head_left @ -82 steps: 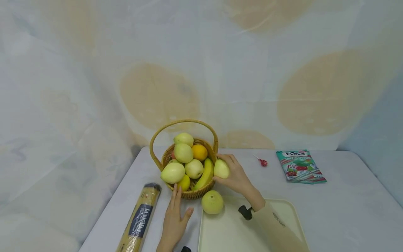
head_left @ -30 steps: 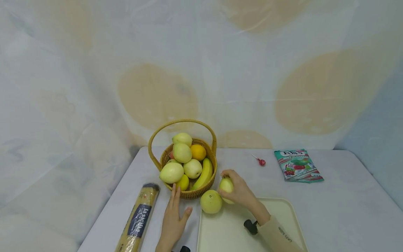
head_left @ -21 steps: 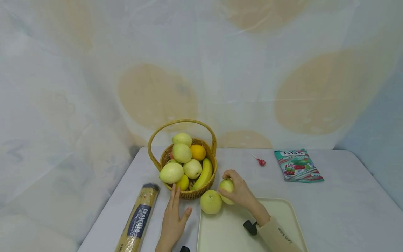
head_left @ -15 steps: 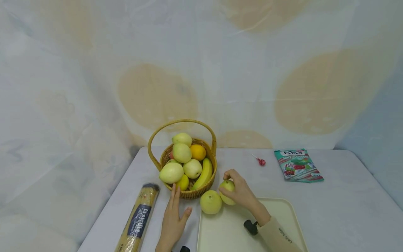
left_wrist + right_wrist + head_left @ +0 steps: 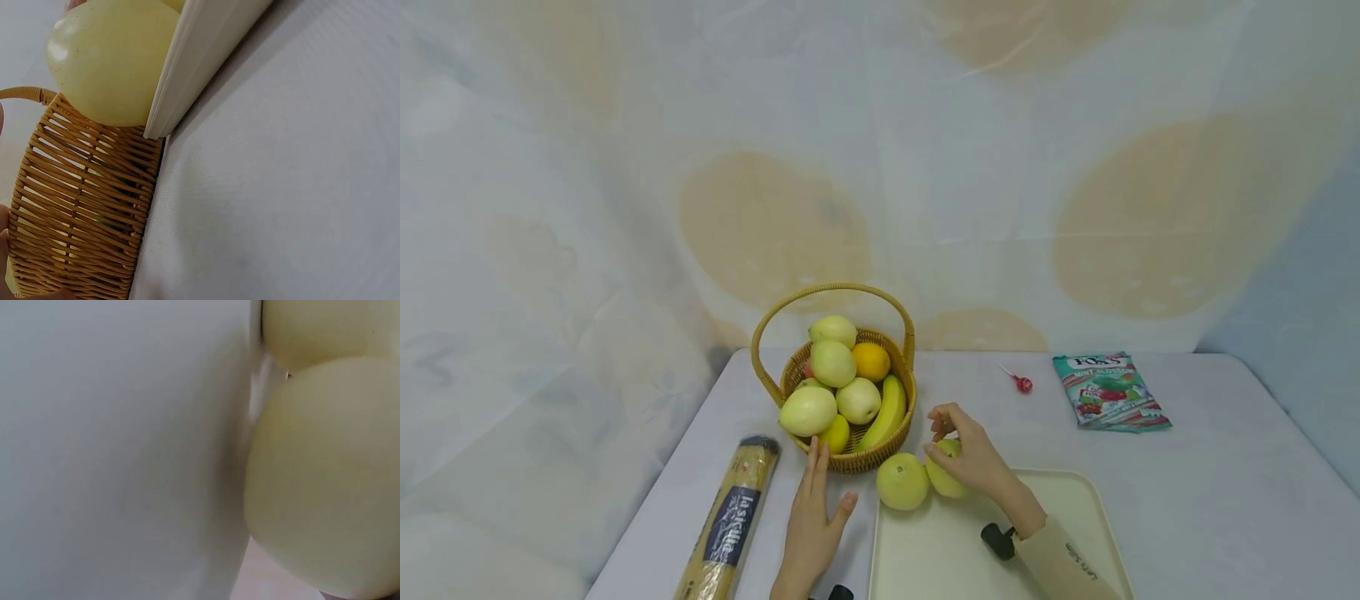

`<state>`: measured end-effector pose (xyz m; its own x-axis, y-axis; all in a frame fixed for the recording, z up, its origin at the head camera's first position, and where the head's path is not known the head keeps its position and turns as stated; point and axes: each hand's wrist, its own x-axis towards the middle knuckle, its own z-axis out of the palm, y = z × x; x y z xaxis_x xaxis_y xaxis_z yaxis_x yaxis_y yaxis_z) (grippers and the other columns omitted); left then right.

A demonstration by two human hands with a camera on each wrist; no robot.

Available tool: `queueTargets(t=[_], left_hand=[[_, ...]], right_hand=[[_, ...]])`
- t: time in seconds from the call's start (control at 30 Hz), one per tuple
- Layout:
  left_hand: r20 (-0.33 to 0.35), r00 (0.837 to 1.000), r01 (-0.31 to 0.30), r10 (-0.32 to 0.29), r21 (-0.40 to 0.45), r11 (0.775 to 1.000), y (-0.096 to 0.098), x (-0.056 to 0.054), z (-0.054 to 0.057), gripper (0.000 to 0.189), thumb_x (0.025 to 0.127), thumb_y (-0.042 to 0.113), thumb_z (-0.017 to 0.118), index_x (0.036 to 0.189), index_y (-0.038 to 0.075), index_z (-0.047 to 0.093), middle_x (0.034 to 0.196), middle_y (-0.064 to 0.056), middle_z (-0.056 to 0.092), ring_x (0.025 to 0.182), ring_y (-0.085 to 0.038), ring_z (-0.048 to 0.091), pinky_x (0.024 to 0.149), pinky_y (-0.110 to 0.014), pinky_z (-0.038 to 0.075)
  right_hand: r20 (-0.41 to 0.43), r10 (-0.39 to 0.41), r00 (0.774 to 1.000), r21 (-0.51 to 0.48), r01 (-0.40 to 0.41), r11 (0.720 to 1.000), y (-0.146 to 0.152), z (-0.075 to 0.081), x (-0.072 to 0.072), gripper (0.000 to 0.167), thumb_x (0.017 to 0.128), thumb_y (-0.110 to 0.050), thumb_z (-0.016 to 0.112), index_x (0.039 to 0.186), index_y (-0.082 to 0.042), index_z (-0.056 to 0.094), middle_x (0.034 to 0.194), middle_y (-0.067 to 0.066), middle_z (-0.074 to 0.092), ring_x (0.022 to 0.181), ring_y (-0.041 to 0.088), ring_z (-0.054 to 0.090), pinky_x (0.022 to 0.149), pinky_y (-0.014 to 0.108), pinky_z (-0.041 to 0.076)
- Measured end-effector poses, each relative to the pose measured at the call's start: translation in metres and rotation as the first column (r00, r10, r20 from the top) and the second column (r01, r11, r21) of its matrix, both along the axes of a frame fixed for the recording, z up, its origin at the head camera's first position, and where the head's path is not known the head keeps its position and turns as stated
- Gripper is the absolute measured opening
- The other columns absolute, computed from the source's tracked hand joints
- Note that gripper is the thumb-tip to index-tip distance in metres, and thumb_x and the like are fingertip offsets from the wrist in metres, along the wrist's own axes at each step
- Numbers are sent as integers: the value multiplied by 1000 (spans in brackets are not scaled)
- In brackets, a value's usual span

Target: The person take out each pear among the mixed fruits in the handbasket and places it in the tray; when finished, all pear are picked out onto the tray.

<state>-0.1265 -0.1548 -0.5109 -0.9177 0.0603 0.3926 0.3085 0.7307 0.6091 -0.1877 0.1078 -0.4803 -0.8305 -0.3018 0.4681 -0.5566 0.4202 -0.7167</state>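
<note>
In the head view my right hand point(image 5: 976, 457), fingers loosely bent, hovers at a yellow-green pear point(image 5: 946, 479) on the far edge of a cream tray point(image 5: 943, 558). Against that pear's left side lies a second, rounder pear point(image 5: 902, 482). The right wrist view shows the nearer pear point(image 5: 331, 481) large, with no fingers wrapped round it. My left hand point(image 5: 812, 529) keeps its fingers straight, fingertips at the front rim of a wicker basket point(image 5: 868, 461). Inside the basket are several pale green fruits point(image 5: 833, 363), an orange point(image 5: 871, 362), a banana point(image 5: 887, 415) and a yellow lemon-like fruit point(image 5: 835, 435).
A pack of spaghetti point(image 5: 730, 525) lies left of my left hand. Behind the tray are a red lollipop point(image 5: 1022, 384) and a green bag of Fox's sweets point(image 5: 1111, 393). The basket's tall handle point(image 5: 835, 287) arches over the fruit. Patterned cloth hangs behind the table.
My right hand has carried the pear from beside the basket down to the tray, next to the other pear. Its fingers have now loosened and lifted off. My left hand has stayed at the basket.
</note>
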Motion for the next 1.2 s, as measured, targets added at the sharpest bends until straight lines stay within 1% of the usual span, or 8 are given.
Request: queueTargets(t=[0.13, 0.27, 0.47, 0.57, 0.7, 0.77, 1.0, 1.2], left_hand=[[0, 1000, 0, 0, -1, 1000, 0, 0, 0, 79, 90, 23, 67, 154, 6, 24, 163, -13, 16, 141, -45, 30, 104, -69, 33], [2, 1000, -3, 3, -2, 1000, 1, 0, 1, 79, 90, 23, 67, 154, 7, 23, 163, -12, 15, 141, -46, 30, 104, -69, 33], [-1, 1000, -4, 4, 5, 1000, 1, 1, 1, 79, 89, 22, 67, 154, 7, 24, 163, -13, 16, 141, -45, 30, 104, -69, 33], [-3, 1000, -3, 3, 2, 1000, 1, 1, 0, 79, 89, 23, 67, 154, 7, 24, 163, -13, 16, 141, -45, 31, 104, -69, 33], [-3, 1000, -1, 1, -2, 1000, 0, 1, 0, 80, 89, 23, 67, 154, 7, 23, 163, -12, 16, 141, -45, 31, 103, -69, 34], [-4, 1000, 0, 0, -1, 1000, 1, 1, 1, 80, 89, 22, 67, 154, 7, 24, 163, -13, 16, 141, -45, 31, 103, -70, 34], [0, 1000, 1, -1, 3, 1000, 0, 1, 1, 79, 89, 22, 67, 154, 6, 24, 163, -14, 17, 140, -46, 31, 102, -70, 33], [-3, 1000, 3, -3, 12, 1000, 0, 1, 0, 79, 89, 22, 67, 154, 6, 24, 163, -14, 17, 141, -45, 31, 104, -69, 33]], right_hand=[[57, 42, 997, -11, -42, 999, 0, -1, 1, 35, 85, -3, 69, 116, -4, 53, 96, 14, 60, 81, 10, 61, 76, 36, 55], [81, 57, 995, -5, -56, 998, 0, -3, 2, 37, 87, -6, 69, 120, -5, 52, 98, 15, 61, 81, 9, 60, 75, 30, 54], [71, 79, 994, 7, -80, 997, 0, -3, 3, 41, 88, -12, 69, 124, -6, 51, 98, 15, 62, 81, 13, 62, 76, 28, 56], [50, 80, 996, 7, -81, 997, 0, 0, 4, 41, 89, -12, 69, 125, -5, 51, 99, 15, 63, 84, 15, 63, 77, 31, 57], [26, 71, 997, -7, -71, 997, 1, 7, 5, 41, 89, -11, 68, 126, -6, 51, 102, 15, 64, 89, 22, 65, 82, 41, 57], [14, 60, 998, -1, -60, 998, 2, 11, 5, 41, 89, -12, 67, 126, -6, 51, 103, 13, 64, 92, 26, 65, 83, 43, 57], [-43, 38, 998, 46, -36, 998, 5, 28, 2, 38, 90, -15, 66, 125, -6, 53, 103, 11, 65, 92, 28, 64, 84, 42, 57], [-65, 26, 998, 99, -19, 995, 7, 42, -1, 38, 90, -16, 66, 125, -6, 55, 105, 5, 66, 94, 26, 64, 87, 40, 56]])
